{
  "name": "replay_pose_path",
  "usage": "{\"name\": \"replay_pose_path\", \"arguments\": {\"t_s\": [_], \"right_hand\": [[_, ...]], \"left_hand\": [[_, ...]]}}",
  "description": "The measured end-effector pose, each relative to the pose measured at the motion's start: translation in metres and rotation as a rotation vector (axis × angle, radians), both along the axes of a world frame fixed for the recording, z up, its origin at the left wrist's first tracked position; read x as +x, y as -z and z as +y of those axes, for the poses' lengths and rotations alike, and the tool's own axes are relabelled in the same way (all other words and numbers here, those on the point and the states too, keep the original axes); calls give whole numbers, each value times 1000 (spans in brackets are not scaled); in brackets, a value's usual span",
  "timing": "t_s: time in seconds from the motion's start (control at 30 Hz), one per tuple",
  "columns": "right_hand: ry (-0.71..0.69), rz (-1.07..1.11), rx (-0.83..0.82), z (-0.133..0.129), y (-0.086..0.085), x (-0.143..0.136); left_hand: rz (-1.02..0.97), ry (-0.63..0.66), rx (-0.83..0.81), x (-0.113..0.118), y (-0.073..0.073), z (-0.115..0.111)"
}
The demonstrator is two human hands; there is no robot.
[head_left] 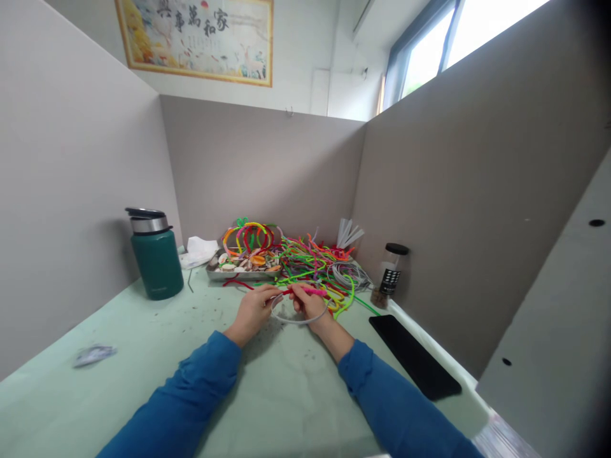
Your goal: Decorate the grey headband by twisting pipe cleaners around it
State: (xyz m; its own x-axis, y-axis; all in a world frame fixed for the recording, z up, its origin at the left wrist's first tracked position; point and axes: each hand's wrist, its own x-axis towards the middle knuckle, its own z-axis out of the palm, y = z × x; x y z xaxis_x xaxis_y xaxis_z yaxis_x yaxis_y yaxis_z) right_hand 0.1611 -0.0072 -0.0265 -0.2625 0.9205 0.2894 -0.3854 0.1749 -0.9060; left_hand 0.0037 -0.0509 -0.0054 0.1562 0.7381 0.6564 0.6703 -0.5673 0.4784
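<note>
A thin pale hoop (300, 322) is held between my two hands above the table, its bare lower curve toward me. Red and pink pipe cleaner (314, 291) covers part of its far side. My left hand (256, 310) is closed, fingertips pinching the hoop's left part. Close beside it, my right hand (309, 305) closes its thumb and fingers on the hoop where the red stretch is. Exactly what lies under the fingertips is hidden. Just beyond my hands spreads a tangled heap of coloured pipe cleaners (305, 257).
A metal tray (229, 275) holds wooden slices, with finished-looking coloured rings (248, 238) at its back. Bare grey hoops (348, 275) lie right of the heap. A green bottle (157, 264) stands left; a jar (390, 275) and black slab (414, 356) are right. Partitions enclose the table.
</note>
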Motion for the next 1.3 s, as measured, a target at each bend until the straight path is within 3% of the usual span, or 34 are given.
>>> {"name": "replay_pose_path", "arguments": {"t_s": [0.1,0.33,0.67,0.93,1.03,1.3], "right_hand": [[-32,1,-2,-2,-1,0],[4,-100,71,-5,-4,-1],[107,-283,256,-9,-4,0],[181,-387,546,-17,-8,4],[167,-403,521,-17,-7,4],[92,-410,304,-14,-8,1]], "left_hand": [[-79,-27,-60,2,0,0],[-343,-20,-364,6,-1,-3],[-490,37,-515,5,-1,-4],[-763,240,-757,0,11,-2],[-806,259,-810,-1,12,-1],[-719,294,-739,4,9,-4]]}}
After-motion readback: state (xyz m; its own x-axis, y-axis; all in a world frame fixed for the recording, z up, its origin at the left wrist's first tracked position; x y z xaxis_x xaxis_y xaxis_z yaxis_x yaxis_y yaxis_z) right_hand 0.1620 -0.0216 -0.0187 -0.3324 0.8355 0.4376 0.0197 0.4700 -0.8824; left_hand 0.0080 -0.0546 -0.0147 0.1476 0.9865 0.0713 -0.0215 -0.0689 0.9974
